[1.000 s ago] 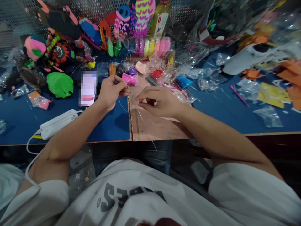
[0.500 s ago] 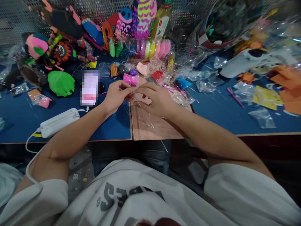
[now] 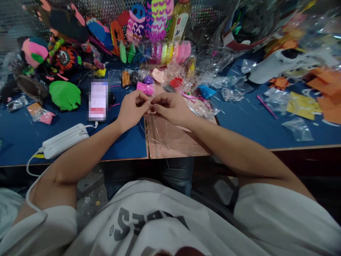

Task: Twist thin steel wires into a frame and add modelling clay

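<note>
My left hand (image 3: 133,109) and my right hand (image 3: 172,108) meet fingertip to fingertip above the front of the table, each closed in a pinch. Thin clear strands (image 3: 157,137), like wire or fishing line, trail from between the fingertips down past the table's edge. What else the fingertips may hold is too small to make out. Just behind the hands lies a bright pink packet of clay (image 3: 145,88). A purple lump (image 3: 148,79), a pale peach lump (image 3: 158,75) and a red piece (image 3: 176,83) sit beyond it.
A lit phone (image 3: 97,101) is cabled to a white power bank (image 3: 65,140) at left. Green clay (image 3: 65,95) lies beside it. Colourful clay figures and a bottle (image 3: 180,22) line the back. Plastic wrappers and orange sheets (image 3: 329,106) cover the right side.
My right hand's fingers have curled in from a looser spread to a pinch against the left fingertips. The dangling strands have swung left. The view has shifted slightly.
</note>
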The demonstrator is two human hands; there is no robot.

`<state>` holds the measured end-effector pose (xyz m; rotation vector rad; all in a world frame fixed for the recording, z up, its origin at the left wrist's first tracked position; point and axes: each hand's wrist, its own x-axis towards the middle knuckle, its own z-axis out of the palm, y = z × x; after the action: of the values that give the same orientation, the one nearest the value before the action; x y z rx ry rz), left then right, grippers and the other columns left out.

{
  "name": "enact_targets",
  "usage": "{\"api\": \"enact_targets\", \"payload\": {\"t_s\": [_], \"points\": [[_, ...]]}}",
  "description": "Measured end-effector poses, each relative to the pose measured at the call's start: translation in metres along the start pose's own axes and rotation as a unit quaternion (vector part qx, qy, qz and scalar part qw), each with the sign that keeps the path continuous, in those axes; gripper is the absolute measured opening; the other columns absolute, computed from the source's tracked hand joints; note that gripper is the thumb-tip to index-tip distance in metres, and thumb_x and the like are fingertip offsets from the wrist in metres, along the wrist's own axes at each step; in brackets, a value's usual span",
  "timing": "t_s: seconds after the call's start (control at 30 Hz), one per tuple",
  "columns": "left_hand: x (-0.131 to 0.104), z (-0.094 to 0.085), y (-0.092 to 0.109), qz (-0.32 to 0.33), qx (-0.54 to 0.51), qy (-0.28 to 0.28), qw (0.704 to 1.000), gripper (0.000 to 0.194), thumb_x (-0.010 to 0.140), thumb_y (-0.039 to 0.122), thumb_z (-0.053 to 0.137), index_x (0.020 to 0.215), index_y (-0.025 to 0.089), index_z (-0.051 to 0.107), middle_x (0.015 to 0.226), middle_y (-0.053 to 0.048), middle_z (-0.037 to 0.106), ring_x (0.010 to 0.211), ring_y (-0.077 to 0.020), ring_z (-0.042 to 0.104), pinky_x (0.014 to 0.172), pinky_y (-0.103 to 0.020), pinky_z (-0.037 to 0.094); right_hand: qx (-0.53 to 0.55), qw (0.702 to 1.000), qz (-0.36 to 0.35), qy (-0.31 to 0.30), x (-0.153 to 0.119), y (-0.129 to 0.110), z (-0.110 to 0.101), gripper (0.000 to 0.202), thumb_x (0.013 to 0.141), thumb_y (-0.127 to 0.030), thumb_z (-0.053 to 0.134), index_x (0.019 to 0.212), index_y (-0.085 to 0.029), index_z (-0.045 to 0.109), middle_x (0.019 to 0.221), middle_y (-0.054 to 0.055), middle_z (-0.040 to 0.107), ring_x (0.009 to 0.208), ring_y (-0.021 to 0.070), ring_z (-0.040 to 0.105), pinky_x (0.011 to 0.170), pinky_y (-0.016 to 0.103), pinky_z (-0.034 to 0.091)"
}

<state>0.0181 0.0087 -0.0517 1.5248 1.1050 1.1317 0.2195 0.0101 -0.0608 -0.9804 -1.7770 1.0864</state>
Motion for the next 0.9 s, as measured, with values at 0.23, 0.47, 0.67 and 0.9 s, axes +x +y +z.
{"api": "enact_targets", "payload": {"t_s": [0.23, 0.47, 0.67, 0.9], "points": [[-0.003, -0.004, 0.009, 0.072, 0.110, 0.002, 0.991, 0.014, 0.091, 0.013, 0.078, 0.090, 0.023, 0.068, 0.083, 0.000, 0.073, 0.077, -0.0165, 0.070, 0.080, -0.032, 0.055, 0.128, 0.985, 0.099, -0.057, 0.004, -0.006, 0.004, 0.055, 0.088, -0.069, 0.091, 0.080, -0.018, 0.072, 0.074, 0.008, 0.080, 0.059, 0.0127, 0.069, 0.054, 0.024, 0.055], [-0.003, -0.009, 0.015, 0.068, 0.129, -0.023, 0.989, 0.016, 0.088, 0.008, 0.079, 0.091, 0.023, 0.076, 0.087, -0.001, 0.074, 0.084, -0.0178, 0.071, 0.088, -0.031, 0.056, 0.116, 0.991, 0.065, -0.032, 0.004, -0.007, 0.005, 0.049, 0.094, -0.060, 0.087, 0.074, -0.019, 0.068, 0.064, 0.003, 0.074, 0.051, 0.0099, 0.058, 0.048, 0.023, 0.046], [0.005, -0.021, 0.022, 0.058, 0.089, -0.094, 0.990, 0.020, 0.083, 0.003, 0.075, 0.083, 0.022, 0.083, 0.083, -0.002, 0.080, 0.078, -0.0160, 0.073, 0.080, -0.030, 0.060, 0.092, 0.994, 0.035, -0.037, 0.001, -0.007, 0.001, 0.035, 0.094, -0.045, 0.084, 0.074, -0.019, 0.071, 0.062, 0.001, 0.072, 0.052, 0.0107, 0.059, 0.050, 0.024, 0.047], [0.011, -0.023, 0.019, -0.185, -0.088, -0.156, 0.966, 0.021, 0.088, 0.031, 0.088, 0.076, 0.020, 0.075, 0.071, -0.005, 0.075, 0.056, -0.0151, 0.070, 0.052, -0.026, 0.057, 0.078, 0.995, -0.016, -0.064, -0.002, -0.013, 0.000, 0.032, 0.096, -0.040, 0.081, 0.072, -0.020, 0.072, 0.065, 0.000, 0.070, 0.057, 0.0116, 0.057, 0.055, 0.027, 0.046]]}}
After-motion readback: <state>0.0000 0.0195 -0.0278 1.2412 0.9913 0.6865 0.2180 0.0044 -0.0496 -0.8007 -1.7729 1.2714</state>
